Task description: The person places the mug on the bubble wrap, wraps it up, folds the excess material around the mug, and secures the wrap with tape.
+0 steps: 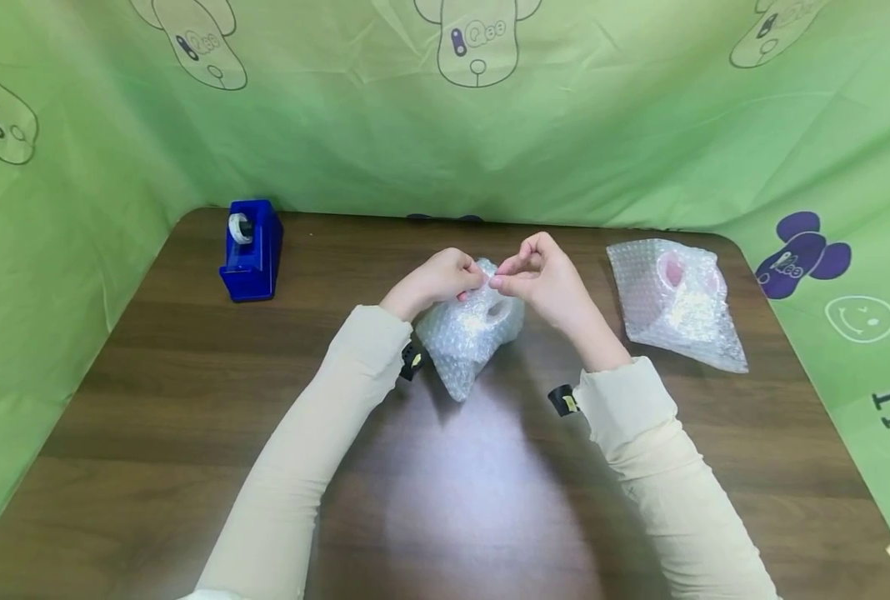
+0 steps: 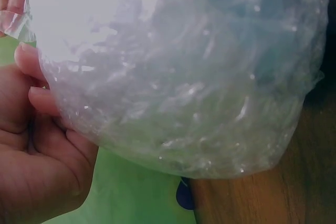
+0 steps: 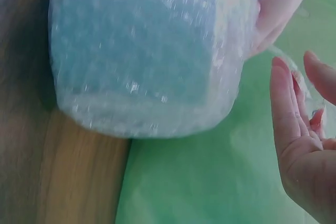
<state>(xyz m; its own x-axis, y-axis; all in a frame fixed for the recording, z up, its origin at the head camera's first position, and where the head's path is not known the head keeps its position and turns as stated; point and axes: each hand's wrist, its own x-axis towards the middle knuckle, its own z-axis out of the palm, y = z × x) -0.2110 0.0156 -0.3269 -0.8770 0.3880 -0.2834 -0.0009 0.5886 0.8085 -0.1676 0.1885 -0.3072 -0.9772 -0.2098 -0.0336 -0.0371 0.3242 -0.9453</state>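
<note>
A package in bubble wrap point(image 1: 463, 329) is held up near the middle of the table; something light blue shows through the wrap point(image 3: 136, 40). My left hand point(image 1: 441, 282) grips the package at its upper edge, its fingertips point(image 2: 44, 100) pressed against the plastic. Close beside it, my right hand point(image 1: 550, 283) pinches a short strip of clear tape point(image 2: 20, 24) between thumb and forefinger. The strip reaches toward the wrap's upper edge. In the right wrist view the other fingers of my right hand point(image 3: 307, 140) are partly hidden by one another.
A second bubble-wrapped package point(image 1: 673, 304) with something pink inside lies at the right of the wooden table point(image 1: 190, 467). At the back left stands a blue tape dispenser point(image 1: 253, 250) with a roll in it. A green printed cloth point(image 1: 340, 142) hangs behind and at the sides.
</note>
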